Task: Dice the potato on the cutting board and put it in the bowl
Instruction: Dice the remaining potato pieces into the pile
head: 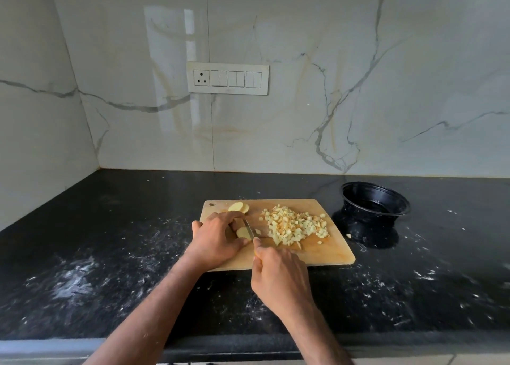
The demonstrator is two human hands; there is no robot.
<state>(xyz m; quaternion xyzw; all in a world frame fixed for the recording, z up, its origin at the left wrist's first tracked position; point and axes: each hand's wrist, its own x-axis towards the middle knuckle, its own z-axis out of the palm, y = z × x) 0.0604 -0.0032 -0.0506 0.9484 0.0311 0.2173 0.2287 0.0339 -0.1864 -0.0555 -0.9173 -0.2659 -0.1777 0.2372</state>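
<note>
A potato slice [243,232] lies flat on the left part of the cutting board [325,250], with the knife [249,228] blade standing across its right edge. The left hand [218,237] curls over the slice, its fingers bent down around it and holding it in place. The right hand [278,273] is wrapped around the knife handle, the forefinger stretched along the top toward the blade. Two more slices [238,207] rest near the board's far left corner, apart from the hands. A heap of diced potato [296,225] covers the middle and right of the board, just beside the blade. The black bowl [375,199] stands on the dark counter [110,254] to the right of the board, near its far corner; one small potato bit [348,236] lies on the counter between them. A switch panel [228,77] sits on the marble wall [358,75] behind.
</note>
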